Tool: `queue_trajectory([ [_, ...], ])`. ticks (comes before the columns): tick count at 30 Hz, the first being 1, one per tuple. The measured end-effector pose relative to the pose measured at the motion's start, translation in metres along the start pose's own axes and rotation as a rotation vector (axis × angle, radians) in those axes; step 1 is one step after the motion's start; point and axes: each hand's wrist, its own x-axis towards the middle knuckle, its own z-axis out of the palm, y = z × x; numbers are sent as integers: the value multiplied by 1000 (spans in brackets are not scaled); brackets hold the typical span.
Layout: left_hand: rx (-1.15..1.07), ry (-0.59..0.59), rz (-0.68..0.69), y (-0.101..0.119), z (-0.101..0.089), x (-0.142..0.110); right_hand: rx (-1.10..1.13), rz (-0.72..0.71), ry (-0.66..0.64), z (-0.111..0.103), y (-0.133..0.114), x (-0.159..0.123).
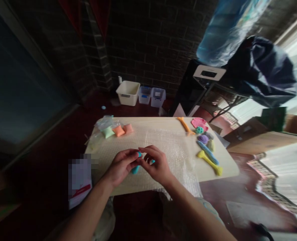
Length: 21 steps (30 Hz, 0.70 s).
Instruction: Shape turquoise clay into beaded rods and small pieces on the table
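Note:
Above the near middle of the table, my left hand pinches a small turquoise lump of modelling clay at its fingertips. My right hand is curled close against it, its fingertips meeting the lump and the left fingers. Another bit of turquoise clay shows between the curled right fingers; whether they grip it or it lies behind them is unclear. Under my left hand a longer turquoise clay piece shows in part. Bubble wrap lies spread beneath the hands.
Pillow-shaped packets in green, orange and peach lie at the table's back left beside clear plastic bags. Along the right are a yellow bone shape, a blue stick, an orange bone shape and a pink piece. Bins stand behind.

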Motion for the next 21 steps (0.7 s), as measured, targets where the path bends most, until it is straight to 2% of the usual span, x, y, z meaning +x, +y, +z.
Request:
queue_trajectory([
  [3,-50,-41,-7,-3,-3,1,8,23,-29,-3,-2,0],
  [9,-98,-100,-21,0,-2,-1,13,78,9,-7,-2,-3],
  [16,-117,-101,-54,1,2,-3,24,3,-14,-9,-7,-4],
  [21,10,-114,-6,-6,2,-2,-49,-28,8,-15,-2,-5],
])
